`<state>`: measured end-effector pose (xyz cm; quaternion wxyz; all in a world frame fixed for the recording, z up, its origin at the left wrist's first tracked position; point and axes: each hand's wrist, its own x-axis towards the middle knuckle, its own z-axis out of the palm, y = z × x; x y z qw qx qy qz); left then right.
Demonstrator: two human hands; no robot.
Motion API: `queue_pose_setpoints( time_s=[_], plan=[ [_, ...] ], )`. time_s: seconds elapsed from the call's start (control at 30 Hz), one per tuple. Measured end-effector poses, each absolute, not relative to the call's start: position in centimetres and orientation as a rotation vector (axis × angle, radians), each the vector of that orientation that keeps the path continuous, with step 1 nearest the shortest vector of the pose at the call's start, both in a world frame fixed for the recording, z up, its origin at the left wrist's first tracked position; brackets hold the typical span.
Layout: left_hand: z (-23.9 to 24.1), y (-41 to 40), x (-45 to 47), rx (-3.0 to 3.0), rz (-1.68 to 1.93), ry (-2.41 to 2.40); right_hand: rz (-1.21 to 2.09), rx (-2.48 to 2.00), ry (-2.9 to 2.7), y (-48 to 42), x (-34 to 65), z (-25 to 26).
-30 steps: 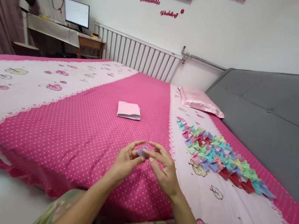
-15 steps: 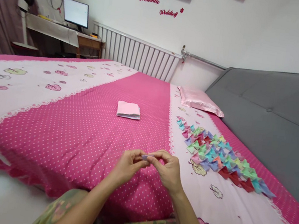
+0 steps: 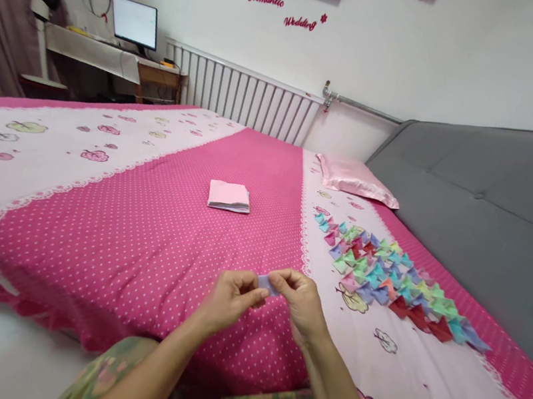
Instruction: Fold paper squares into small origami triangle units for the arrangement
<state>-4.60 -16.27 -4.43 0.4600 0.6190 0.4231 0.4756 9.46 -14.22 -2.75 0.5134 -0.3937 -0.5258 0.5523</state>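
Observation:
A small piece of folded purple paper [image 3: 268,285] is pinched between my two hands, above the near edge of the bed. My left hand [image 3: 233,299] grips its left side with thumb and fingers closed. On the right side, my right hand [image 3: 299,302] holds the paper between thumb and fingertips. The fingers cover part of the folds. To the right on the bed lie rows of folded paper boats [image 3: 386,272] in red, green, blue, purple and pink. A stack of square paper [image 3: 229,196], pink on top, rests farther back in the middle.
The bed has a pink dotted and white patterned bedspread [image 3: 141,227]. A pink pillow [image 3: 356,180] lies at the back right by the grey headboard [image 3: 487,214]. Behind are a white radiator [image 3: 243,91] and a desk [image 3: 92,54] with a monitor [image 3: 134,21].
More of the purple paper now shows between my fingers, with a flat face turned toward me. My hands have shifted slightly, the thumbs moving a little apart.

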Motion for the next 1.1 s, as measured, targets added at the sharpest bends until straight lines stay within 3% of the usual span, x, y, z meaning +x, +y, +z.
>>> queue_pose_setpoints(
  time_s=[0.57, 0.87, 1.1],
  plan=[
    [-4.24, -15.96, -4.23, 1.270, 1.291, 0.977, 1.367, -0.811, -1.348, -14.67, 9.17, -2.30],
    [-4.12, -16.00, -4.49, 1.441, 1.202, 1.067, 1.135, -0.905, -1.390, -14.63, 9.44, -2.51],
    [-4.00, -16.17, -4.48, 1.544, 1.356, 1.203, 0.651, -0.996, -1.707, -14.76, 9.17, -2.39]
  ],
)
